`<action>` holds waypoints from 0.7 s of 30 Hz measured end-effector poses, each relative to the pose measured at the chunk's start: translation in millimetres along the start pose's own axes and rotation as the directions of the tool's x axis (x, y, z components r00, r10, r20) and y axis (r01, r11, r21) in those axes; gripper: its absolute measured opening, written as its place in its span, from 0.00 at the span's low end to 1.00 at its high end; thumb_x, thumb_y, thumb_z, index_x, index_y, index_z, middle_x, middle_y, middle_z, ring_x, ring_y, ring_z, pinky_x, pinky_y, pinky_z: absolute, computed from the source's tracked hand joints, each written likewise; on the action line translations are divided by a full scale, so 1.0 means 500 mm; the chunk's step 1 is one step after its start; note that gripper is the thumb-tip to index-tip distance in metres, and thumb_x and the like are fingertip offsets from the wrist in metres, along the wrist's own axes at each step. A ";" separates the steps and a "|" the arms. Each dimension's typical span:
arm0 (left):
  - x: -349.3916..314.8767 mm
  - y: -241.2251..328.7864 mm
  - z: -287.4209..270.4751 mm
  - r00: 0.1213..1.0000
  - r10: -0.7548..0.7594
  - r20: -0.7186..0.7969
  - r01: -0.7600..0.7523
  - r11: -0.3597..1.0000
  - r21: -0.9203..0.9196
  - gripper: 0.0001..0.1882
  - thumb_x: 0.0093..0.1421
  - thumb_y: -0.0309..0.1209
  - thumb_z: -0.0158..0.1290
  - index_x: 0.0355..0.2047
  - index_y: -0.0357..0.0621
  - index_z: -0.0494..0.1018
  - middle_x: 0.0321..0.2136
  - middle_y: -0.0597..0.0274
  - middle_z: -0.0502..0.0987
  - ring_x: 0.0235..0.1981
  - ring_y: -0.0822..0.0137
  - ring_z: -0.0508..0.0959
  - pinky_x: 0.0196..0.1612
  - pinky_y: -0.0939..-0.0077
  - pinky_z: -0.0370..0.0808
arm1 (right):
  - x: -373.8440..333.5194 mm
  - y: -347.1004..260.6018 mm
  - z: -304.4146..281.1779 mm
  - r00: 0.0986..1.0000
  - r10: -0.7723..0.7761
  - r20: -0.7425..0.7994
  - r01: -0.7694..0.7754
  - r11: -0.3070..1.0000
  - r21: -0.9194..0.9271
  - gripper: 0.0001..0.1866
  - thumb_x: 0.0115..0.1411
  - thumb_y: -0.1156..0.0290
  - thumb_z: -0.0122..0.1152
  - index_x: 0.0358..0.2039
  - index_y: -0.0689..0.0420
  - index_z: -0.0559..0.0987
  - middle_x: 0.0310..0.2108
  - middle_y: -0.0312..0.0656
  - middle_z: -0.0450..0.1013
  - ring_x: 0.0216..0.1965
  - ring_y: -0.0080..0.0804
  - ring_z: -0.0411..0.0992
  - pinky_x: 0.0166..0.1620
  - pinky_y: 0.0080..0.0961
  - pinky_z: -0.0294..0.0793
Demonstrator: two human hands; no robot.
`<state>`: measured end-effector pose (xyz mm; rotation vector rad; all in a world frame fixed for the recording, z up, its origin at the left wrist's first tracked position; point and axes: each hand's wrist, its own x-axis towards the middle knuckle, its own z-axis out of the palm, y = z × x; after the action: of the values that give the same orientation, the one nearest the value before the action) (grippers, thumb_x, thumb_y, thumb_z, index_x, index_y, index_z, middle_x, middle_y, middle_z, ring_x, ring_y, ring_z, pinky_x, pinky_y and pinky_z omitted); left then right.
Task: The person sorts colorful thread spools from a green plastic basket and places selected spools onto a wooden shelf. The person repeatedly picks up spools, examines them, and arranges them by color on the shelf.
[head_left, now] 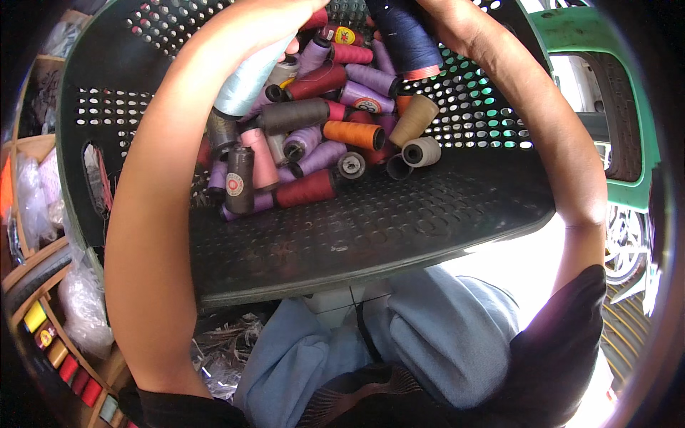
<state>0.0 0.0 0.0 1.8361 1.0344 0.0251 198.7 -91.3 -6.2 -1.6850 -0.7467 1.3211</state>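
My left hand (292, 20), partly cut off by the top edge, is closed round a light blue spool of thread (251, 80). Opposite it, my right hand (451, 23) grips a navy blue cone of thread (407, 39) with a pinkish rim at its lower end. Both are held over a heap of thread spools on a black perforated plastic seat (357, 235). The heap includes an orange spool (351, 133), a dark red spool (307, 189), a tan cone (415, 120), a grey-brown spool (294, 115), a pink spool (260, 158) and several purple ones.
A green plastic chair (646, 107) stands at the right. Wooden shelving (53, 299) on the left holds more spools (68, 367) and clear plastic bags (84, 299). My legs in grey-blue trousers (449, 335) are below the seat's near edge, with crumpled clear plastic (227, 349) beside them.
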 end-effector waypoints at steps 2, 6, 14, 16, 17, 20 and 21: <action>-0.007 -0.003 0.007 0.997 0.008 -0.073 -0.019 0.988 -0.151 0.26 0.70 0.51 0.52 0.38 0.34 0.76 0.23 0.58 0.77 0.21 0.67 0.76 0.23 0.71 0.73 | -0.005 -0.004 0.010 0.998 0.055 0.031 -0.055 0.998 0.023 0.25 0.68 0.50 0.49 0.35 0.63 0.77 0.25 0.40 0.76 0.22 0.31 0.72 0.28 0.25 0.76; 0.009 -0.002 0.009 0.999 0.040 -0.008 -0.041 0.984 -0.174 0.23 0.70 0.48 0.53 0.36 0.35 0.76 0.21 0.61 0.76 0.21 0.69 0.76 0.22 0.72 0.73 | -0.014 -0.002 0.015 0.999 0.040 0.002 -0.040 0.998 0.051 0.22 0.67 0.52 0.49 0.37 0.61 0.77 0.29 0.39 0.76 0.26 0.30 0.73 0.32 0.25 0.77; 0.027 0.003 0.022 0.991 0.134 0.002 -0.133 0.985 -0.108 0.14 0.65 0.34 0.62 0.32 0.33 0.78 0.21 0.61 0.78 0.20 0.72 0.75 0.23 0.76 0.71 | -0.024 0.004 0.016 0.996 -0.083 0.025 0.082 0.995 0.052 0.18 0.66 0.57 0.50 0.42 0.59 0.77 0.35 0.40 0.76 0.34 0.29 0.74 0.40 0.24 0.77; 0.035 -0.012 0.015 0.966 0.243 0.083 -0.226 0.958 -0.178 0.11 0.63 0.31 0.63 0.32 0.32 0.79 0.22 0.61 0.79 0.21 0.73 0.75 0.23 0.77 0.71 | -0.011 0.010 0.009 0.996 -0.086 0.030 0.084 0.995 0.046 0.17 0.66 0.57 0.50 0.41 0.59 0.76 0.35 0.40 0.76 0.34 0.29 0.74 0.40 0.25 0.78; 0.038 -0.017 0.013 0.947 0.298 0.120 -0.269 0.939 -0.216 0.10 0.62 0.29 0.64 0.32 0.32 0.79 0.23 0.61 0.80 0.21 0.73 0.75 0.23 0.78 0.71 | -0.006 0.012 0.006 0.996 -0.087 0.032 0.085 0.995 0.044 0.17 0.66 0.57 0.50 0.41 0.59 0.76 0.35 0.40 0.76 0.34 0.29 0.74 0.40 0.25 0.78; 0.030 -0.016 0.010 0.922 0.349 0.167 -0.307 0.922 -0.235 0.09 0.61 0.28 0.65 0.32 0.32 0.81 0.24 0.61 0.81 0.21 0.75 0.75 0.24 0.78 0.71 | -0.002 0.015 0.006 0.998 -0.038 0.047 0.034 0.997 0.074 0.18 0.66 0.57 0.50 0.41 0.60 0.76 0.35 0.40 0.75 0.34 0.29 0.74 0.40 0.25 0.78; 0.022 -0.008 0.010 0.926 0.341 0.164 -0.306 0.930 -0.205 0.09 0.60 0.28 0.65 0.32 0.32 0.81 0.23 0.61 0.81 0.21 0.75 0.75 0.24 0.79 0.71 | -0.002 0.017 0.006 0.998 -0.041 0.039 0.038 0.997 0.070 0.18 0.66 0.57 0.49 0.42 0.60 0.76 0.35 0.40 0.75 0.34 0.29 0.74 0.40 0.25 0.77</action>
<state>6.6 4.4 -10.1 1.7880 0.5632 0.1275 195.1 -95.2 -13.5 -1.5854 -0.7456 1.3420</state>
